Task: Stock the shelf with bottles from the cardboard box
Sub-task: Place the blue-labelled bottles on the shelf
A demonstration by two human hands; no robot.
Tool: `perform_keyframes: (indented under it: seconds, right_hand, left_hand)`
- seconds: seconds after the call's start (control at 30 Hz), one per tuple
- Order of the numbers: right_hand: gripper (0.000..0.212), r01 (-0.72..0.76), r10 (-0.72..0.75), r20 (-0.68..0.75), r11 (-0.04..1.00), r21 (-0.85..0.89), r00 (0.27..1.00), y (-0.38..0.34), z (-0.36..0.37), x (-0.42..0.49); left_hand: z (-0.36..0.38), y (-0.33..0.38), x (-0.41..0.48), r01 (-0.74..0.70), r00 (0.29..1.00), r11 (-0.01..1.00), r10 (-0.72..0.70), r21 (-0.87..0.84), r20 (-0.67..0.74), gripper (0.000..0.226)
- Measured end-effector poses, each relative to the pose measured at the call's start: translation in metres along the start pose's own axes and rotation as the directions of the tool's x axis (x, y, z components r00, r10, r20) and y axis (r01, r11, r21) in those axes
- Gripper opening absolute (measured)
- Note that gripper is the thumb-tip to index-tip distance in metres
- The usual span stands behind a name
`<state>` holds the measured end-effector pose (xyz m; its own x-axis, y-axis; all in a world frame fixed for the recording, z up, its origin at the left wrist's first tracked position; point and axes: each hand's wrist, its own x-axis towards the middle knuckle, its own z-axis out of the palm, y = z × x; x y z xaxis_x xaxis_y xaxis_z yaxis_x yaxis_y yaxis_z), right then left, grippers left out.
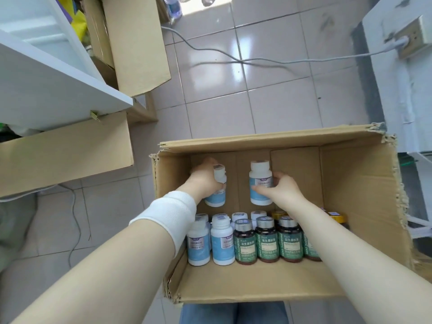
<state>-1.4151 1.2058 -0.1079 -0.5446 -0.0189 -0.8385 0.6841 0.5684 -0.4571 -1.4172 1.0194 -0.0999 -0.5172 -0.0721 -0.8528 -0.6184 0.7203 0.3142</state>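
We saw both hands down inside the open cardboard box (355, 206), which sat on the tiled floor (233, 108). The left hand (202, 180), with a white wristband (168, 218) on its wrist, had its fingers curled round the neck and cap of a white, blue-labelled bottle (216, 198) near the box's far left corner. The right hand (281, 191) pinched a second bottle of the same kind (258, 174) between thumb and fingers at the label, just beside the first and towards the middle of the far wall. We could not tell whether either bottle stood on the box bottom or hung just above it.

Along the box's near edge more stock stood upright and packed close: white bottles (222, 244) at the left and green-labelled brown bottles (267, 242) to their right. Gold-capped bottles (279, 214) stood behind the brown ones. The right forearm crossed over the brown and gold-capped ones and hid part of that row.

The white shelf (46, 90) stood well apart, up at the left. A second carton (67, 155) lay below its corner and a third carton (138, 43) stood beyond it. A grey cable (233, 57) trailed across the floor from a wall socket (411, 36) at the upper right.
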Motion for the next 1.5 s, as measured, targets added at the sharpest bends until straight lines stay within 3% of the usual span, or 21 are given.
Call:
perform_keyframes:
  seconds: [0.03,0.17,0.43,0.7,0.8,0.87,1.13,1.2,1.33,1.5]
  right_hand:
    - [0.056,0.007,-0.007,-0.012,1.000,0.019,1.000,-0.001,-0.009,-0.009]
    - [0.057,0.042,-0.036,-0.056,0.993,0.106,0.998,-0.005,-0.047,-0.068]
    - [0.056,0.107,-0.015,-0.265,0.936,0.336,0.964,0.013,-0.083,-0.232]
    - [0.038,0.356,0.006,-0.509,0.707,0.611,0.861,0.057,-0.041,-0.397]
    - [0.025,0.446,0.001,-0.594,0.661,0.604,0.804,0.074,-0.030,-0.463]
    - [0.016,0.495,0.009,-0.649,0.639,0.589,0.761,0.089,-0.027,-0.511]
    - [0.019,0.680,0.092,-0.851,0.561,0.473,0.516,0.208,0.000,-0.714]
    - [0.018,0.700,0.128,-0.883,0.564,0.439,0.451,0.252,0.012,-0.768]
    - [0.020,0.731,0.200,-0.925,0.567,0.379,0.324,0.341,0.037,-0.871]
    - [0.021,0.743,0.303,-0.935,0.579,0.335,0.185,0.428,0.055,-0.974]
  left_hand:
    - [-0.003,0.006,-0.010,-0.051,0.999,0.999,0.052,0.007,-0.014,0.028]
    - [-0.014,0.024,-0.070,-0.251,0.967,0.961,0.242,-0.115,-0.082,0.058]
    - [-0.037,0.056,-0.210,-0.512,0.853,0.772,0.510,-0.378,-0.114,0.054]
    - [-0.012,0.080,-0.344,-0.677,0.674,0.609,0.738,-0.414,-0.017,0.035]
    - [0.009,0.089,-0.407,-0.673,0.610,0.564,0.789,-0.479,0.071,0.025]
    - [0.028,0.096,-0.454,-0.675,0.537,0.527,0.831,-0.517,0.145,0.031]
    - [0.150,0.114,-0.661,-0.781,0.167,0.303,0.944,-0.546,0.284,0.021]
    - [0.196,0.106,-0.715,-0.781,0.107,0.274,0.944,-0.561,0.313,0.011]
    - [0.288,0.086,-0.813,-0.792,0.000,0.233,0.924,-0.564,0.382,0.025]
    - [0.386,0.070,-0.916,-0.820,-0.125,0.175,0.875,-0.546,0.468,0.027]
